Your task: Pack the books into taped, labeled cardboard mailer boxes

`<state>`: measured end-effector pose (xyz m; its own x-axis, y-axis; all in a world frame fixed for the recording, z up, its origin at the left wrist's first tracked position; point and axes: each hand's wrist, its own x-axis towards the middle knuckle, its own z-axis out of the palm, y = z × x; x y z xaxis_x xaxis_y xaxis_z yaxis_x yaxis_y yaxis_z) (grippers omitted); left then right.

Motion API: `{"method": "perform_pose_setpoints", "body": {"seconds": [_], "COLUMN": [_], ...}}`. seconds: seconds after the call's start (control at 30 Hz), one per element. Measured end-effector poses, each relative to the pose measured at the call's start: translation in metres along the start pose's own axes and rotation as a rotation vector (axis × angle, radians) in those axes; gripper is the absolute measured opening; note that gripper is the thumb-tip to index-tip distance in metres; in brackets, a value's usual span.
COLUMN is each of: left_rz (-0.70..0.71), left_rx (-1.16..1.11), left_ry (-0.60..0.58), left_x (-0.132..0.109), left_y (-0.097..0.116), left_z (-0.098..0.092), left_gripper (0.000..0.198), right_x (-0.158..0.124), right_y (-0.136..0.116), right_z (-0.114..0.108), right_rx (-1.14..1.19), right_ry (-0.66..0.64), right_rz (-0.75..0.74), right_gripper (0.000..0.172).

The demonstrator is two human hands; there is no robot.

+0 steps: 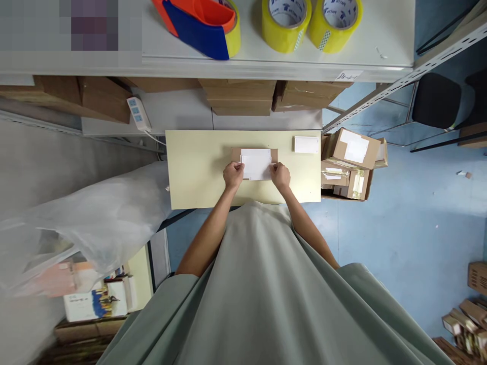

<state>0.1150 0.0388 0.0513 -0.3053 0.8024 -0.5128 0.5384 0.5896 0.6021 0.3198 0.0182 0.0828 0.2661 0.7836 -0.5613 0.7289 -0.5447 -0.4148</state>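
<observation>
A small brown cardboard box (pixel 236 154) lies on the pale yellow tabletop (pixel 198 172) in front of me. Over most of its top is a white label (pixel 256 167), which seems to have a second white sheet edge behind it. My left hand (pixel 233 175) pinches the label's left edge between thumb and finger. At the opposite edge, my right hand (pixel 280 176) grips it in the same way. Whether the label is stuck down or just resting on the box, I cannot tell. A stack of white labels (pixel 306 145) sits at the table's far right corner.
Above the table, a shelf (pixel 251 66) carries a tape dispenser (pixel 201 30) and two yellow tape rolls (pixel 287 25). A crate of taped boxes (pixel 352 152) stands at the right. To the left are a large plastic bag (pixel 114 208) and a power strip (pixel 138 114).
</observation>
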Motion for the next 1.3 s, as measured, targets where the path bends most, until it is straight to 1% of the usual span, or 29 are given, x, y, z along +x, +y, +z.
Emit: {"method": "perform_pose_setpoints", "body": {"seconds": [0.13, 0.23, 0.37, 0.43, 0.5, 0.6, 0.67, 0.73, 0.77, 0.9, 0.97, 1.03, 1.13, 1.2, 1.3], "left_rz": [0.005, 0.017, 0.033, 0.033, 0.034, 0.034, 0.03, 0.023, 0.02, 0.016, 0.021, 0.021, 0.016, 0.013, 0.015], "left_rx": [0.005, -0.02, -0.066, -0.075, -0.074, -0.065, -0.056, -0.048, -0.047, -0.064, -0.075, -0.077, -0.067, -0.065, -0.075], "left_ry": [0.008, 0.036, 0.05, 0.052, 0.053, 0.037, 0.022, 0.018, 0.018, 0.012, 0.012, 0.015, 0.015, 0.02, 0.03], "left_x": [-0.001, -0.001, 0.0, 0.0, 0.001, 0.001, 0.001, 0.001, 0.001, 0.0, 0.0, 0.0, 0.0, 0.0, -0.001], "left_y": [0.001, -0.001, -0.005, -0.005, -0.006, -0.006, -0.005, -0.005, -0.005, -0.005, -0.005, -0.005, -0.005, -0.005, -0.005], "left_z": [0.002, 0.004, 0.007, 0.008, 0.009, 0.007, 0.006, 0.005, 0.004, 0.004, 0.005, 0.005, 0.005, 0.006, 0.007], "left_gripper": [0.017, 0.014, 0.01, 0.01, 0.01, 0.011, 0.012, 0.012, 0.012, 0.011, 0.009, 0.008, 0.008, 0.009, 0.007], "right_x": [0.001, 0.001, 0.002, 0.007, 0.016, 0.032, 0.038, 0.036, 0.033, 0.015, 0.013, 0.019, 0.034, 0.04, 0.039], "right_y": [0.003, 0.007, 0.01, 0.008, 0.004, -0.007, -0.015, -0.021, -0.023, -0.032, -0.04, -0.05, -0.065, -0.071, -0.075], "right_z": [0.0, -0.002, -0.007, -0.01, -0.015, -0.02, -0.021, -0.018, -0.014, 0.005, 0.013, 0.017, 0.018, 0.018, 0.017], "right_rx": [0.015, 0.018, -0.047, -0.072, -0.068, -0.022, -0.008, -0.021, -0.035, -0.106, -0.115, -0.085, -0.035, -0.041, -0.107], "right_ry": [0.019, 0.017, -0.075, -0.1, -0.081, -0.017, 0.016, 0.014, -0.007, -0.162, -0.218, -0.215, -0.144, -0.115, -0.157], "right_rz": [-0.006, -0.019, -0.053, -0.064, -0.057, -0.043, -0.048, -0.052, -0.057, -0.11, -0.135, -0.134, -0.124, -0.131, -0.16], "right_gripper": [0.02, 0.02, 0.012, 0.01, 0.011, 0.013, 0.014, 0.013, 0.011, 0.008, 0.008, 0.009, 0.015, 0.018, 0.008]}}
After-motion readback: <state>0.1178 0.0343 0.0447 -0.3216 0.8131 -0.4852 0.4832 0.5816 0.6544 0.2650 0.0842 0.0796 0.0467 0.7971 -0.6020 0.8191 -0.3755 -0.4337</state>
